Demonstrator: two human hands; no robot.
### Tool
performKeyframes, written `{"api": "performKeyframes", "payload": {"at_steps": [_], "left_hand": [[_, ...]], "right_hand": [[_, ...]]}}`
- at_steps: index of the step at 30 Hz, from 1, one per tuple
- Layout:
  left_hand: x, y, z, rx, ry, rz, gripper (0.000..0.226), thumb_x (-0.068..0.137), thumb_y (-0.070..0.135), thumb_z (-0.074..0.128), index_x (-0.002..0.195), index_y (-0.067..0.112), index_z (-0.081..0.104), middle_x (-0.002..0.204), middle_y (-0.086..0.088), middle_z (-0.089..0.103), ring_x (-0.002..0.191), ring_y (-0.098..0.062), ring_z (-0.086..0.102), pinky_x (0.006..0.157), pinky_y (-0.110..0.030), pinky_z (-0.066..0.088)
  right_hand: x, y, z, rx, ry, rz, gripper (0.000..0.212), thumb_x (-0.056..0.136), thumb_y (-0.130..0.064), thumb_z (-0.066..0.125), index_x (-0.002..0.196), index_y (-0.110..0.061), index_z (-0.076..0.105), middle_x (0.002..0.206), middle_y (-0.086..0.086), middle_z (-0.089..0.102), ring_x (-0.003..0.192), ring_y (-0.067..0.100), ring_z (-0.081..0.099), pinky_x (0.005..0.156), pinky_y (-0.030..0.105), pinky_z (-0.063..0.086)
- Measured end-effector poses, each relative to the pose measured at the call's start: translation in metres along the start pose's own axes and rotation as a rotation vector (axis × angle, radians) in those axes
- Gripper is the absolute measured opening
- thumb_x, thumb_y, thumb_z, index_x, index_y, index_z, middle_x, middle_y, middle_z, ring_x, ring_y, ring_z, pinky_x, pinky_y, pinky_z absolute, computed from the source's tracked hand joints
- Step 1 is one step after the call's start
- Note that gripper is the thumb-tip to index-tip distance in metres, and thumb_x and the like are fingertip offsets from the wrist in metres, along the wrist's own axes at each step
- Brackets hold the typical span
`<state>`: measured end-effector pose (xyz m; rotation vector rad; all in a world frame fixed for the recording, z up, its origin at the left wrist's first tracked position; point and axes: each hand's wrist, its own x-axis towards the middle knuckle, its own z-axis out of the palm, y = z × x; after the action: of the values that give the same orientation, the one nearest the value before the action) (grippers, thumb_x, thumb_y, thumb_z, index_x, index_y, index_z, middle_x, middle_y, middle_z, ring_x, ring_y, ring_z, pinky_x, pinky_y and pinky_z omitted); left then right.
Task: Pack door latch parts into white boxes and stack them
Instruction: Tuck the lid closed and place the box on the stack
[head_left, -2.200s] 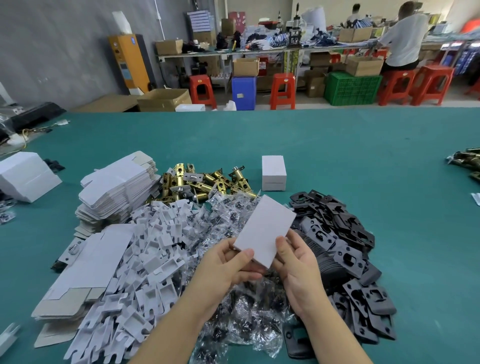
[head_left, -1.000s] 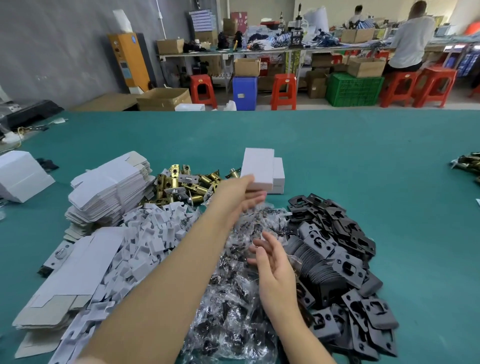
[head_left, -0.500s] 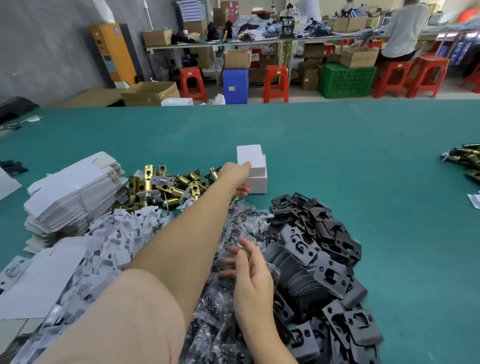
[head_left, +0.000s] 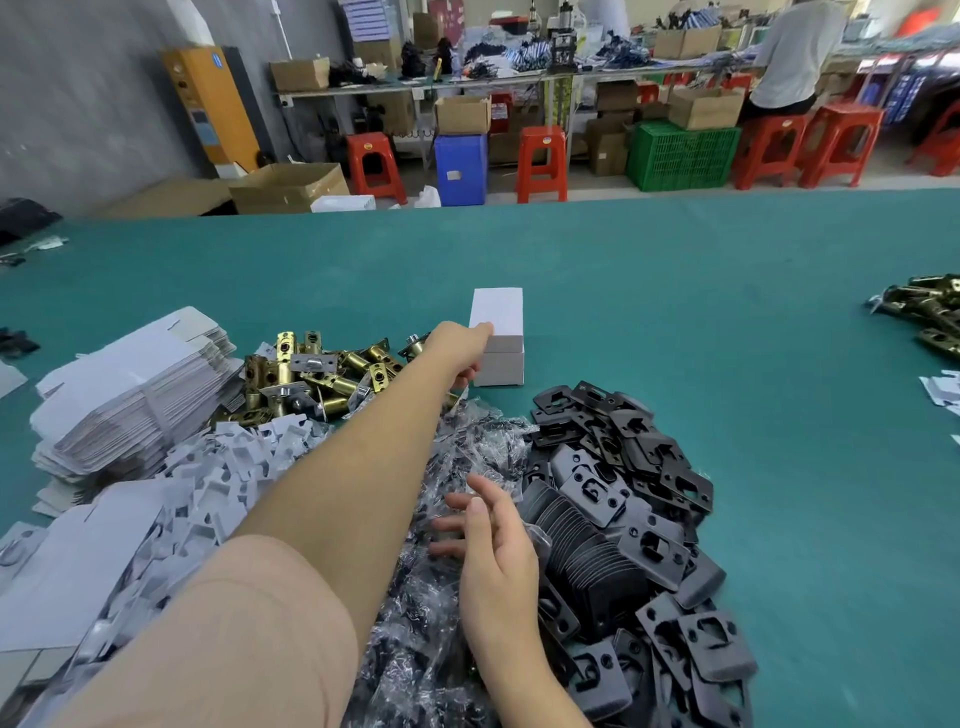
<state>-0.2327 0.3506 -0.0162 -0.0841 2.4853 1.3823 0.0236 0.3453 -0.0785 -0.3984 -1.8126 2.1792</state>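
**Top box on the stack, left hand at its edge**

Two white boxes sit one on the other on the green table (head_left: 675, 322), just beyond the heaps of parts. The top box (head_left: 497, 312) lies flat on the bottom box (head_left: 500, 368), edges nearly flush. The left hand (head_left: 460, 345) reaches out at full arm's length; its thumb lies on the near left edge of the top box and its other fingers curl down against the left side of the stack, so it holds the top box lightly.

The right hand (head_left: 493, 551) hovers low over the clear bags (head_left: 415, 597) of small parts, fingers spread and relaxed, gripping nothing.

Brass latches (head_left: 311, 374) lie heaped left of the stack, under the outstretched forearm. Black plates (head_left: 623, 519) are piled to the right of the bags. Flat white cartons (head_left: 130, 395) are stacked at the far left, with white card inserts (head_left: 208, 483) strewn in front of them. More latches lie at the table's right edge.
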Motion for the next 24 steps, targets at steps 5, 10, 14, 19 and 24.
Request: {"api": "performKeyframes", "payload": {"at_steps": [5, 10, 14, 19, 24], "left_hand": [[-0.002, 0.002, 0.002, 0.038, 0.0, 0.007, 0.042, 0.1, 0.041, 0.046, 0.083, 0.003, 0.054, 0.078, -0.012, 0.063, 0.048, -0.019, 0.036, 0.047, -0.024, 0.034], [-0.012, 0.007, 0.004, 0.012, -0.023, -0.016, 0.038, 0.105, 0.04, 0.039, 0.103, 0.003, 0.047, 0.079, -0.012, 0.068, 0.047, -0.019, 0.036, 0.045, -0.022, 0.033], [-0.031, 0.007, -0.004, -0.017, 0.003, -0.024, 0.044, 0.107, 0.045, 0.035, 0.113, 0.003, 0.046, 0.085, -0.011, 0.068, 0.048, -0.017, 0.037, 0.045, -0.023, 0.034], [-0.084, -0.02, -0.04, 0.183, 0.118, 0.244, 0.05, 0.107, 0.04, 0.037, 0.076, 0.01, 0.061, 0.065, -0.001, 0.061, 0.051, -0.016, 0.043, 0.055, -0.028, 0.034], [-0.152, -0.091, -0.096, 0.502, 0.18, 0.301, 0.01, 0.105, 0.02, 0.046, 0.1, 0.021, 0.055, 0.078, 0.006, 0.061, 0.054, -0.014, 0.052, 0.046, -0.03, 0.042]], "right_hand": [[0.0, 0.001, 0.0, -0.006, 0.0, -0.002, 0.022, 0.109, -0.031, 0.044, 0.124, -0.041, 0.057, 0.107, -0.021, 0.072, 0.088, 0.013, 0.074, 0.074, 0.026, 0.06], [0.0, 0.002, 0.0, -0.014, 0.001, -0.008, 0.022, 0.109, -0.032, 0.044, 0.124, -0.04, 0.057, 0.105, -0.02, 0.072, 0.087, 0.014, 0.074, 0.073, 0.027, 0.06], [0.0, 0.002, -0.002, -0.036, -0.005, -0.018, 0.022, 0.109, -0.033, 0.043, 0.124, -0.04, 0.058, 0.104, -0.021, 0.072, 0.086, 0.013, 0.074, 0.073, 0.025, 0.06], [0.001, 0.004, -0.002, -0.074, -0.002, -0.044, 0.022, 0.109, -0.031, 0.043, 0.12, -0.038, 0.061, 0.102, -0.02, 0.073, 0.088, 0.011, 0.074, 0.076, 0.025, 0.06], [0.0, 0.005, -0.003, -0.095, -0.007, -0.058, 0.022, 0.108, -0.027, 0.044, 0.114, -0.032, 0.064, 0.099, -0.016, 0.073, 0.087, 0.011, 0.073, 0.075, 0.028, 0.062]]}}
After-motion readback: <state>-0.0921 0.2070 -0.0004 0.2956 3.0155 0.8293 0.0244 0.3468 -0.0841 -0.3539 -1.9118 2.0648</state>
